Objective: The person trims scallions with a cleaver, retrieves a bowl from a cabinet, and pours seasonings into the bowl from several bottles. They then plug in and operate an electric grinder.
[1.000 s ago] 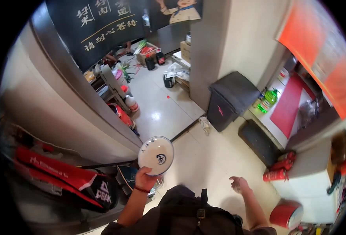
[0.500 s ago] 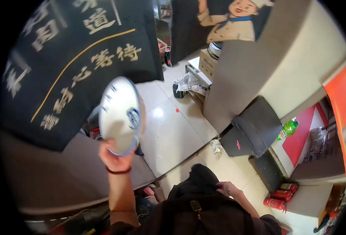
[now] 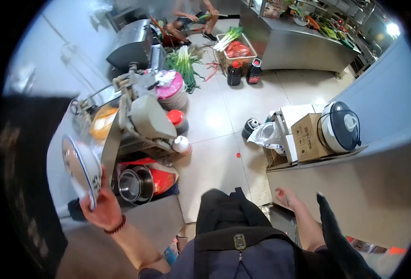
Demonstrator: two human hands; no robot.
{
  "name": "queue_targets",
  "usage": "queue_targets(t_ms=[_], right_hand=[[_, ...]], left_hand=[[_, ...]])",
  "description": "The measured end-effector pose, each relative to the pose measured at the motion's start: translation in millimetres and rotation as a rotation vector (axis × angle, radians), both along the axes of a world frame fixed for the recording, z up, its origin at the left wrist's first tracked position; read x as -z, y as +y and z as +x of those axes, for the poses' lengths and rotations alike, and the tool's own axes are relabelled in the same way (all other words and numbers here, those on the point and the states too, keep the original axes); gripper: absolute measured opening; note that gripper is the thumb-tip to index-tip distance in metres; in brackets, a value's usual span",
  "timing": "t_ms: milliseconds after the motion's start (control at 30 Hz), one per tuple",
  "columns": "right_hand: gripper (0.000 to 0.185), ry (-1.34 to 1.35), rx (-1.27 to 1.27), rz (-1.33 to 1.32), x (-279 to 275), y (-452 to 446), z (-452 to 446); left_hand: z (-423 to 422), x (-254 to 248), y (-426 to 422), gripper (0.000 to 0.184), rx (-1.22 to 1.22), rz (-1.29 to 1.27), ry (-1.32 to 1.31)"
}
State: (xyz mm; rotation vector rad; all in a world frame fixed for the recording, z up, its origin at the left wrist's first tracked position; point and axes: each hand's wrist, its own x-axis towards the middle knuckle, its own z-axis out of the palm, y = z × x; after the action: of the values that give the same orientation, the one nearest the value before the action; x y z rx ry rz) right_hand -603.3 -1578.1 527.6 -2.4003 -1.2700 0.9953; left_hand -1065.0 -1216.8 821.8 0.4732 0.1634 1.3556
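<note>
On the left, a white enamel bowl (image 3: 78, 163) with a thin blue rim and dark markings is tilted on its side. My left hand (image 3: 104, 208) grips its lower edge, fingers behind and thumb at the rim. A dark red beaded bracelet circles that wrist. My right hand (image 3: 287, 197) hangs at my right side with its fingers loosely bent and apart, holding nothing visible. Nearest to it are a low partition top and a dark curtain edge (image 3: 331, 228). Beyond the bowl stands a metal kitchen machine (image 3: 152, 116).
Steel pots (image 3: 133, 183) sit by a red bag at left. A rice cooker (image 3: 340, 126) and cardboard box (image 3: 310, 135) stand right. Ahead are dark bottles (image 3: 234, 74), a vegetable basket (image 3: 233, 60), a steel counter (image 3: 298, 46) and a seated person (image 3: 191, 18) holding a green stalk.
I have passed the black curtains into the kitchen. The bowl has swung left and turned more edge-on in my left hand. My right hand has come away from my body.
</note>
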Motion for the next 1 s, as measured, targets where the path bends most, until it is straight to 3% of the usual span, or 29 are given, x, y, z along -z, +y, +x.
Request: queue_targets(t_ms=[67,133,233,300,333,400,467,533,600,667,733,833,1000], right_hand=[[0.028,0.065,0.099,-0.09,-29.8,73.8,36.1],[0.029,-0.021,0.12,0.146,-44.9,142.6,70.9],[0.031,-0.064,0.242,0.13,-11.6,207.1,97.5],[0.031,-0.116,0.199,-0.127,0.4,245.1,93.2],[0.035,0.019,0.199,-0.213,-14.3,268.9,85.8],[0.041,0.188,-0.155,-0.296,-3.5,296.7,82.3],[0.039,0.435,-0.12,-0.159,-20.2,336.7,81.1],[0.035,0.445,0.058,-0.07,-25.0,366.7,88.2],[0.029,0.383,0.17,0.064,-2.2,377.9,108.9],[0.029,0.378,0.343,-0.026,20.2,387.6,139.8],[0.034,0.12,0.119,-0.262,33.9,401.6,178.1],[0.036,0.173,-0.032,-0.353,66.2,431.6,243.7],[0.034,0.09,0.18,-0.17,44.1,563.2,343.6]], left_hand=[[25.0,10.6,14.5,0.063,-0.252,-0.099,0.314],[13.9,67.3,49.7,0.063,-0.38,-0.481,0.363],[102.9,81.3,107.3,0.061,-0.157,-0.494,0.476],[143.8,115.3,159.0,0.061,0.076,-0.549,0.408],[162.4,128.7,183.5,0.06,0.23,-0.589,0.353],[211.9,132.3,222.0,0.056,0.285,-0.647,0.439],[255.9,125.3,262.7,0.056,0.393,-0.614,0.456],[290.6,129.1,304.2,0.058,0.499,-0.616,0.495],[332.8,130.3,342.2,0.065,0.523,-0.656,0.487],[376.2,138.0,381.6,0.063,0.571,-0.533,0.55],[413.6,139.8,418.1,0.061,0.602,-0.601,0.67],[463.5,159.9,469.1,0.057,0.646,-0.632,0.656],[527.2,152.4,540.6,0.05,0.702,-0.731,0.718]])
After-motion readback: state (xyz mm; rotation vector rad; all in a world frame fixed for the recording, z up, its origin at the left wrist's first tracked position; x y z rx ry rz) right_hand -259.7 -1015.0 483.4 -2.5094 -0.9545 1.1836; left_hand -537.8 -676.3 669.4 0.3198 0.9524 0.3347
